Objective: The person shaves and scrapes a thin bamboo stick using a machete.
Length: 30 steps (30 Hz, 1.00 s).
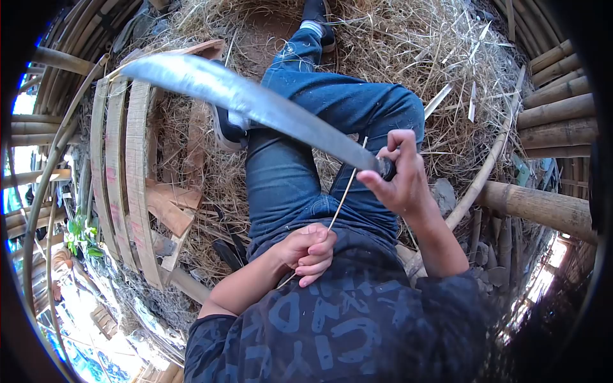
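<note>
My right hand (403, 172) is closed around the dark handle of a machete (246, 102). Its long, wide blade points up and to the left, above my legs. My left hand (311, 252) is closed on a thin bamboo strip (345, 195), near my waist. From the fist the strip runs up and to the right, and its upper end passes close to the machete's blade near the handle. Whether strip and blade touch I cannot tell. A short lower end of the strip shows below my left hand.
My legs in blue jeans (281, 166) lie crossed on ground strewn with shavings (408, 51). At the left stands a wooden slat frame (137, 172). Bamboo poles (543, 207) form walls on both sides. Pale split pieces (438, 101) lie among the shavings.
</note>
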Tool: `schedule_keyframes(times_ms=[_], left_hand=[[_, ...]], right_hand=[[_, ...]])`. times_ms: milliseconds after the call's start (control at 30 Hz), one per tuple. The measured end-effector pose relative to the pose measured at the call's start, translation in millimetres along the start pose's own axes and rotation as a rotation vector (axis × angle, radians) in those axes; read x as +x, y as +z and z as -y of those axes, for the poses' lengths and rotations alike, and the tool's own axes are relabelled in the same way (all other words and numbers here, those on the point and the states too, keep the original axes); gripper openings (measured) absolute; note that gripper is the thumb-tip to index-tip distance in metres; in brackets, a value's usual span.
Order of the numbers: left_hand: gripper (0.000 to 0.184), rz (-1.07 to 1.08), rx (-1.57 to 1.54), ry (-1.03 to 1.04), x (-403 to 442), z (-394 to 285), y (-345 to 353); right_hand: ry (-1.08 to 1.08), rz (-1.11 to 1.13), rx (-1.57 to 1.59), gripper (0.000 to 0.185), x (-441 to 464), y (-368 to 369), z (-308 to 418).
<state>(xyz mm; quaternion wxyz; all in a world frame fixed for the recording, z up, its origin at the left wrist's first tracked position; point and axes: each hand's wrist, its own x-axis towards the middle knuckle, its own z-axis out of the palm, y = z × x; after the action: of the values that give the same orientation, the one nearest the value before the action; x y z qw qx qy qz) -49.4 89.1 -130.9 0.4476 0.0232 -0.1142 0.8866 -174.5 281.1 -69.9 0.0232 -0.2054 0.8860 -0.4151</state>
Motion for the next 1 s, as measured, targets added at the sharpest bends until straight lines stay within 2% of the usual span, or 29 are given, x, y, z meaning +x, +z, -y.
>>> schedule_keyframes(times_ms=[167, 300, 433, 567, 667, 700, 767, 900, 1000], left_hand=[[0.042, -0.052, -0.055, 0.069, -1.4, 1.0, -1.5], [0.042, -0.096, -0.073, 0.064, -3.6, 1.2, -1.0], [0.04, -0.016, -0.044, 0.027, -0.8, -1.0, -1.6], [0.04, -0.008, 0.007, 0.044, 1.8, -1.4, 2.5], [0.042, -0.23, 0.131, 0.134, 3.6, -4.4, 8.1], [0.042, -0.23, 0.13, 0.138, 4.0, -6.6, 11.7], [0.04, -0.449, 0.362, 0.173, 5.2, -11.0, 20.3], [0.037, -0.573, 0.557, 0.125, 8.2, -14.9, 29.4], [0.034, -0.579, 0.55, 0.128, 11.0, -17.0, 27.4]], right_hand=[[-0.125, 0.131, 0.032, 0.067, -18.1, 10.7, 18.3], [-0.251, 0.088, -0.012, 0.069, -14.7, 11.2, 17.6], [-0.059, -0.014, -0.156, 0.07, 7.8, -3.7, 10.7], [-0.075, -0.145, -0.06, 0.068, 22.5, -8.2, -10.4], [0.03, -0.169, -0.045, 0.062, 22.0, -13.0, -12.3], [0.028, -0.165, -0.045, 0.062, 20.7, -13.2, -12.9], [0.163, -0.186, 0.096, 0.058, 16.9, -13.7, -14.1], [0.271, -0.189, 0.491, 0.052, -1.3, -1.7, -21.9], [0.31, -0.134, 0.476, 0.06, -7.4, -2.8, 0.3]])
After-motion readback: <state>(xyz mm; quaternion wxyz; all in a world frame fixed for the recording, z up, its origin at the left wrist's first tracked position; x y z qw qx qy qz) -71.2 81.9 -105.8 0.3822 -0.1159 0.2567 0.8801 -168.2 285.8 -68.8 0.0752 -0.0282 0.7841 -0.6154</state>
